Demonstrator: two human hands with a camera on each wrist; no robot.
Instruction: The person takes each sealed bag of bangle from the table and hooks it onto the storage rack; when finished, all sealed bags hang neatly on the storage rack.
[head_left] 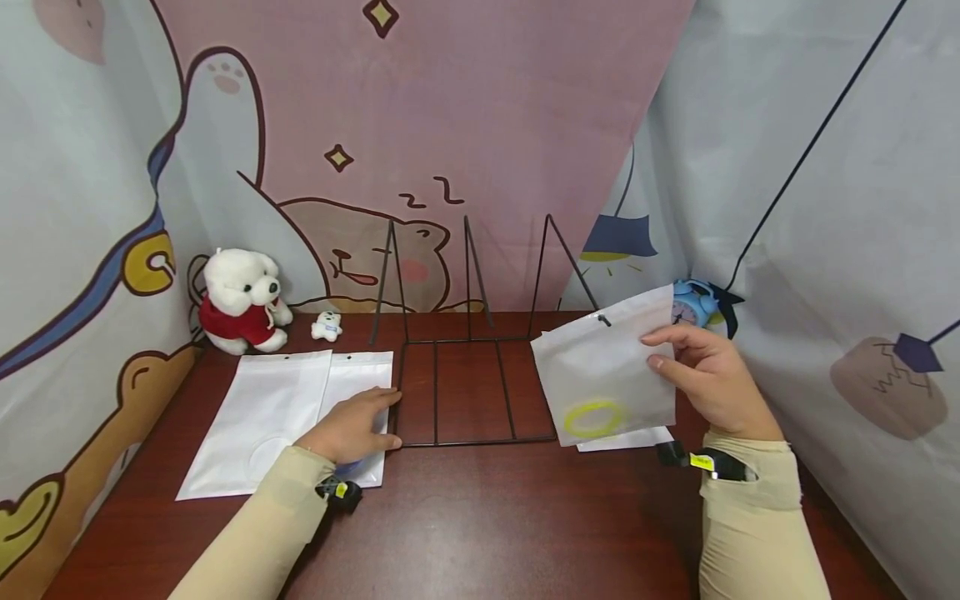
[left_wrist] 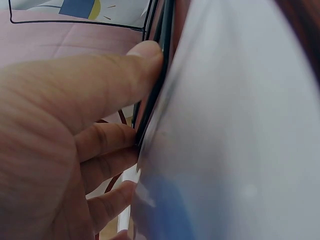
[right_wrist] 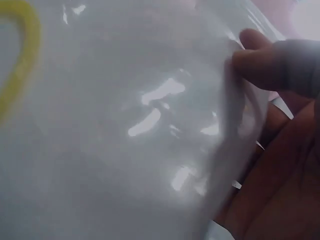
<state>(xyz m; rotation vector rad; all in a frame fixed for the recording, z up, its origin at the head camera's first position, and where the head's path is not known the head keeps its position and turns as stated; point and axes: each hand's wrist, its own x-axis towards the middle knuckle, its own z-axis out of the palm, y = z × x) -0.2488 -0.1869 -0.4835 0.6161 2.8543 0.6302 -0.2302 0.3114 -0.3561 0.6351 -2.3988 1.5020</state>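
Observation:
My right hand (head_left: 716, 379) pinches the right edge of a white zip bag (head_left: 600, 375) between thumb and fingers. A yellow ring (head_left: 595, 419) shows through its film. The bag hangs raised and tilted, its top edge at the tip of the right prong of a black wire display rack (head_left: 472, 444). Whether the tip passes through the bag's hole, I cannot tell. My left hand (head_left: 356, 425) rests at the rack's left side. In the left wrist view, its thumb and fingertips touch the black wire (left_wrist: 159, 85), beside a white bag with something blue inside.
Two white bags (head_left: 270, 408) lie at the left, one overlapping the other. Another white bag (head_left: 637, 439) lies under the raised one. Behind are a white bear in red (head_left: 240, 304), a small white figure (head_left: 326, 326) and a blue alarm clock (head_left: 693, 302). Printed curtains surround the brown table (head_left: 480, 533).

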